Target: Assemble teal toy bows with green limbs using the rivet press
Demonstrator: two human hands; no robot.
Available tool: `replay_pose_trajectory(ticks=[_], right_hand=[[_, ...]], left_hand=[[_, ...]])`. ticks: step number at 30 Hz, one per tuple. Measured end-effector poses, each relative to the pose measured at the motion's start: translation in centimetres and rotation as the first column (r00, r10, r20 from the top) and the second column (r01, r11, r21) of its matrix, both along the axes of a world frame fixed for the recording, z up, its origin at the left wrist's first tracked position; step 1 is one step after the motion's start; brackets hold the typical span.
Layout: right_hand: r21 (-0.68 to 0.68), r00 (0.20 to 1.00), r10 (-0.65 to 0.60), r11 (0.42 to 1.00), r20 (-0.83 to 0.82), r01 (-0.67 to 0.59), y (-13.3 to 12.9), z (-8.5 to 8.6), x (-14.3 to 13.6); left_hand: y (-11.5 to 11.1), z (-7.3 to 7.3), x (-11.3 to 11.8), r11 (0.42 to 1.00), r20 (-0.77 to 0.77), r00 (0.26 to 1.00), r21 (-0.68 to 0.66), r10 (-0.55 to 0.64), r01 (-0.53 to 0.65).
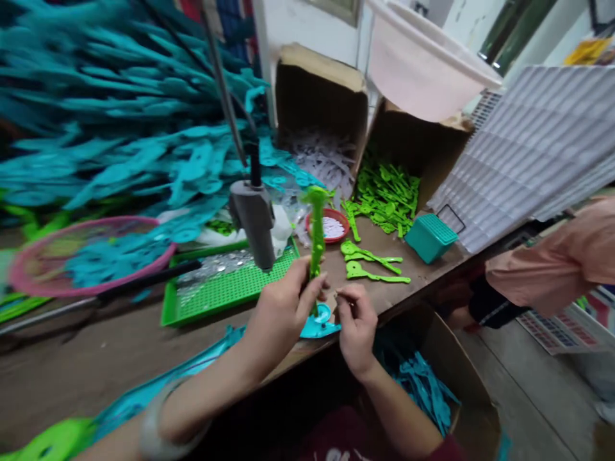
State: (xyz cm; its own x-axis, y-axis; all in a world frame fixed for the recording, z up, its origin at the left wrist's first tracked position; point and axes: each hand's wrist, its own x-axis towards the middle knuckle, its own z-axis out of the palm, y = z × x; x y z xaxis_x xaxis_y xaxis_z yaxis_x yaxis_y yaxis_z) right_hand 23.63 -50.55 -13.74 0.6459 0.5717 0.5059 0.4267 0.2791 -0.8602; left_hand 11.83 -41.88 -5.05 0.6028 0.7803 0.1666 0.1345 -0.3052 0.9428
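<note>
My left hand (291, 298) is closed around a long green plastic part (317, 230), held nearly upright above the table's front edge. Just below it lies a blue plastic part (319, 326) with a round end. My right hand (356, 326) is beside that blue part, thumb and fingers pinched together; whatever they hold, if anything, is too small to make out. Two more green plastic parts (377, 272) rest on the table a little beyond my right hand. A grey-tipped tool (254, 224) hangs over the table, left of the green part.
A green tray (216, 298) with small clear pieces and a pink basket (115, 291) stand left. Blue parts (120, 128) are heaped behind. Beyond are a red bowl (344, 221), cardboard boxes (321, 67) and a teal basket (430, 237). Another person (548, 250) is at the right.
</note>
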Motion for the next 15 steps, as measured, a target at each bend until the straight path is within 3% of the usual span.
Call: replay_pose_trajectory(ticks=[2, 4, 6, 7, 9, 11, 13, 15], right_hand=[[-0.058, 0.983, 0.174, 0.984, 0.055, -0.171, -0.8, 1.3, 0.6], [-0.142, 0.909, 0.377, 0.924, 0.181, -0.355, -1.4, 3.6, 1.4], [-0.297, 0.711, 0.620, 0.784, 0.331, -0.545, -1.3, 6.1, 1.8], [-0.410, 0.559, 0.740, 0.673, 0.374, -0.615, -0.9, 7.3, 1.8], [-0.615, 0.263, 0.882, 0.464, 0.392, -0.638, 0.4, 9.0, 1.4], [-0.744, 0.034, 0.929, 0.318, 0.370, -0.587, 2.0, 9.9, 0.6], [-0.794, -0.104, 0.931, 0.235, 0.349, -0.560, 3.3, 10.1, -0.2], [-0.808, -0.179, 0.927, 0.178, 0.329, -0.561, 4.1, 10.1, -1.0]], left_hand=[[0.2, -0.5, -3.2, 0.996, -0.170, 0.982, -0.051, -0.085, 0.077], [0.1, -1.0, -6.0, 0.946, -0.224, 0.933, -0.231, -0.280, 0.228], [-0.2, -1.4, -8.1, 0.831, -0.181, 0.864, -0.423, -0.469, 0.362], [-0.4, -1.5, -8.8, 0.762, -0.156, 0.824, -0.503, -0.545, 0.409], [-0.6, -1.9, -9.8, 0.657, -0.127, 0.769, -0.617, -0.626, 0.433], [-0.7, -2.2, -10.3, 0.600, -0.103, 0.753, -0.678, -0.650, 0.425], [-0.7, -2.5, -10.7, 0.558, -0.066, 0.767, -0.726, -0.638, 0.402], [-0.7, -2.7, -11.0, 0.509, -0.029, 0.783, -0.774, -0.621, 0.376]])
